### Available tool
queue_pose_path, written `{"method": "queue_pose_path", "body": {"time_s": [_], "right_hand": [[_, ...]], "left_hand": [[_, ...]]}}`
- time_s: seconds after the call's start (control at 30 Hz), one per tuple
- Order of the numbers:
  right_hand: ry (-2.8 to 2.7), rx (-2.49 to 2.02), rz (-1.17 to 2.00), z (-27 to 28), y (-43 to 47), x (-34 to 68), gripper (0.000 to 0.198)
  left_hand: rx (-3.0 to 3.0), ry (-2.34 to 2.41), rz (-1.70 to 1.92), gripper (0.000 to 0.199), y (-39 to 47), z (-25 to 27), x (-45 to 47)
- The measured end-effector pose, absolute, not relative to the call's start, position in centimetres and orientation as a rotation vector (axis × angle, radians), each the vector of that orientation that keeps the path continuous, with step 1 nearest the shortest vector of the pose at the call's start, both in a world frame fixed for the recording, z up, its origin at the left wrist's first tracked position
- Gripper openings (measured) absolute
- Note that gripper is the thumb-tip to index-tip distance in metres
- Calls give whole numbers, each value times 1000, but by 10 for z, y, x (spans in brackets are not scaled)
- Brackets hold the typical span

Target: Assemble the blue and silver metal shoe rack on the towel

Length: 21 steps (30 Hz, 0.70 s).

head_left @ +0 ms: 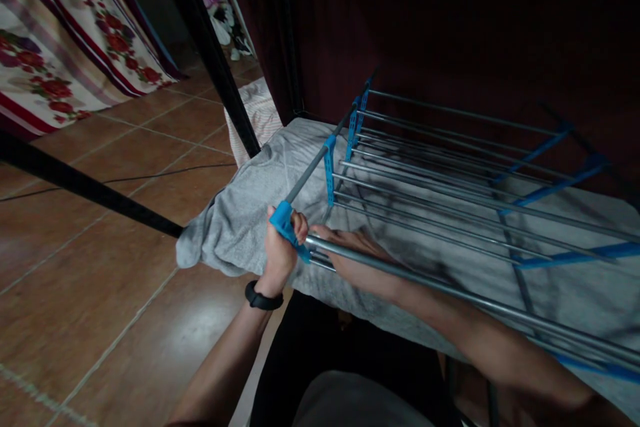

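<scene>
A metal clothes drying rack (pixel 425 177) with blue plastic brackets lies on a bed-like platform spread with a grey blanket (pixel 240 200). At its near left corner, my left hand (pixel 283 247) is closed around a blue corner bracket (pixel 281 217); a black band is on that wrist. My right hand (pixel 345 243) is just to the right, at the end of the front tube (pixel 400 271) beside the same bracket. Its fingers look closed on the rack, though the tube partly covers them. Several thin parallel rods run from the brackets toward the right.
Black metal posts (pixel 210 47) and a black rail (pixel 90 183) frame the platform on the left. Dark maroon cloth (pixel 340 27) hangs behind the rack. A floral curtain (pixel 65 47) reaches the tiled floor (pixel 140 267), where a thin cable (pixel 150 175) runs across.
</scene>
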State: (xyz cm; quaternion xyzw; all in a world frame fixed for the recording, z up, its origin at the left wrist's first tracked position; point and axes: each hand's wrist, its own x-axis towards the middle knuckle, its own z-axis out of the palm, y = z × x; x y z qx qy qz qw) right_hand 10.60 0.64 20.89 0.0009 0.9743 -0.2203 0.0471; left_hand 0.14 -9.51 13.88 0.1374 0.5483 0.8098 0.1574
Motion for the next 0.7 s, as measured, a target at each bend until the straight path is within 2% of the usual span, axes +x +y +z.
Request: {"method": "queue_pose_path", "body": {"time_s": [0.23, 0.47, 0.7], "right_hand": [[2908, 71, -635, 202, 9, 106, 34], [2901, 57, -652, 178, -2, 102, 33], [2961, 53, -662, 179, 0, 106, 33]], "left_hand": [[405, 1591, 2372, 64, -89, 140, 13], [413, 1709, 2287, 68, -88, 138, 18], [486, 1657, 2230, 68, -90, 135, 17]]}}
